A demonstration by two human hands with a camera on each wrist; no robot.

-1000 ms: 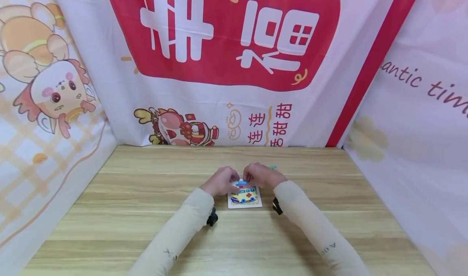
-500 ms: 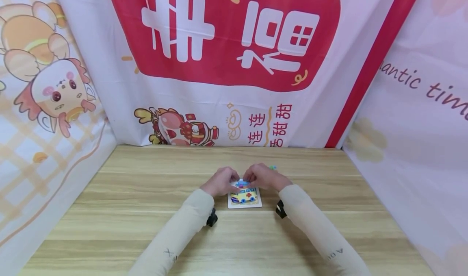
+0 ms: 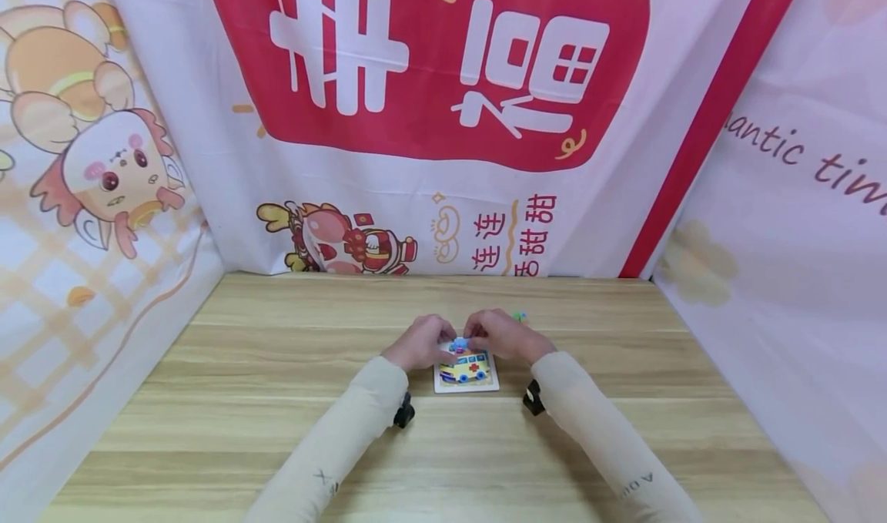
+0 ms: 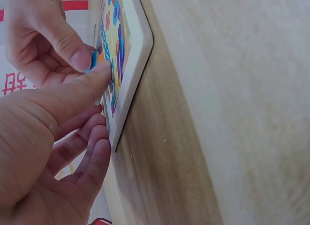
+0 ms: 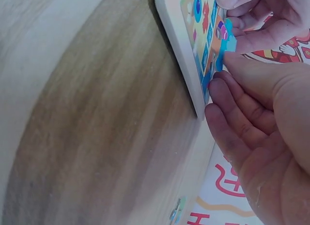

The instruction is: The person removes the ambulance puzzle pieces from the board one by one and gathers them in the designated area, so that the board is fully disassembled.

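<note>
While the puzzle board (image 5: 180, 48) lies flat on the counter (image 3: 291, 338), pic side up, both hands are at its far edge, working on one small blue pc (image 5: 229, 42). Pc sits at the board's far edge, tilted up & partly out past it; underside contact w/ board can't tell, fingers cover it.

L hand (image 3: 421, 343): at board's far L corner, grasping the pc btwn thumb & fingers; thumb on board side, other fingers bent behind the far edge. R hand (image 3: 506, 336): at board's far R corner, also grasping the pc, thumb tip on its edge, rest of fingers curled just beside the board's rim. Hands v. close, almost meeting over the pc.

Board has white rim, w/ yellow ambulance pic (image 3: 473, 369) (red cross, blue wheels) on the near side of the pc. Small green-blue item (image 3: 520, 317) on counter, beyond board & to its R, near R hand, apart from board; shape unclear.

Cream sleeves (image 3: 339, 434) come in from either side of board's near edge, black wrist cam (image 3: 533, 398) under R one. White/red printed cloth (image 3: 430, 176) hangs well beyond the board.
</note>
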